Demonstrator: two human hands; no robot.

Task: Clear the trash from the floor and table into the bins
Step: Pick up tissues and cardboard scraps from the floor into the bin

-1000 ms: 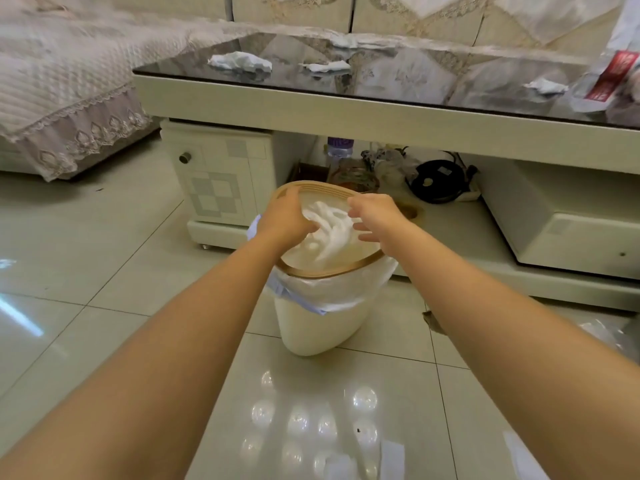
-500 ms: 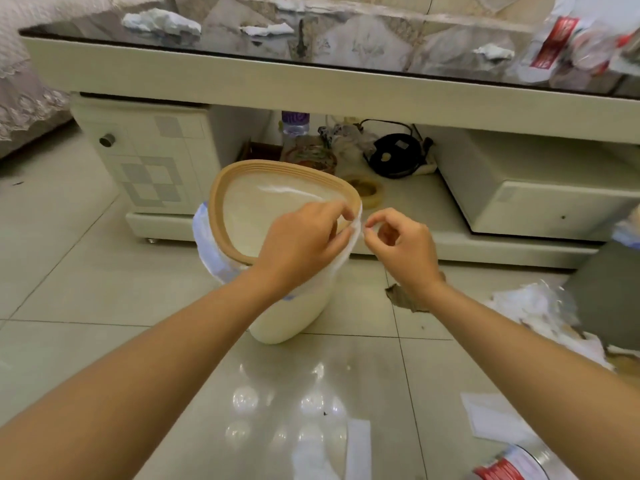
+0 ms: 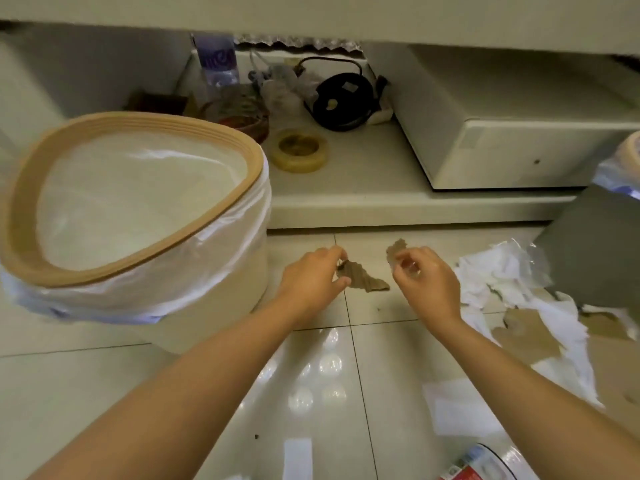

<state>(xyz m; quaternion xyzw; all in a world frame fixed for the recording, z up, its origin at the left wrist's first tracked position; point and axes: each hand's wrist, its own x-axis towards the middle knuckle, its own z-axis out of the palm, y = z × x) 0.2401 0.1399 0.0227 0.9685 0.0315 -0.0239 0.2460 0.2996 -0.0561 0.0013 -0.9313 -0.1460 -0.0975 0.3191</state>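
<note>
A person's two bare hands reached low over a glossy tiled floor (image 3: 104, 393) littered with scraps. The left hand (image 3: 313, 277) pinched the end of a torn, jagged brown cardboard scrap (image 3: 367, 281) that lay on the tiles; the right hand (image 3: 424, 280) held a smaller brown scrap (image 3: 394, 252) between curled fingers, though the fingertips were blurred and the exact contact was hard to read.

Just left of the hands stood a cream plastic bin (image 3: 228, 292) with a rounded-triangular tan rim (image 3: 20, 202) clamping a thin white liner; its left side ran out of frame and its inside showed only the pale bag. At the right edge a dark grey bin (image 3: 595, 251) was cut off, with only one slanted wall visible. Between it and the right hand sprawled crumpled white paper and clear plastic film (image 3: 502, 271), merging with flat brown cardboard pieces (image 3: 530, 337) farther right. Near the bottom edge lay a white paper slip (image 3: 298, 457), a pale sheet (image 3: 457, 410) and a red-and-white can (image 3: 481, 464), only partly in frame.

Behind, the table's lower shelf (image 3: 346, 195) carried a yellowish roll of tape (image 3: 299, 150), a black round device with a cord (image 3: 341, 100), a purple-labelled bottle (image 3: 216, 60) cut off at the top, and a blurred tangle of items too indistinct to name. A cream drawer unit (image 3: 519, 147) sat on the shelf's right side.
</note>
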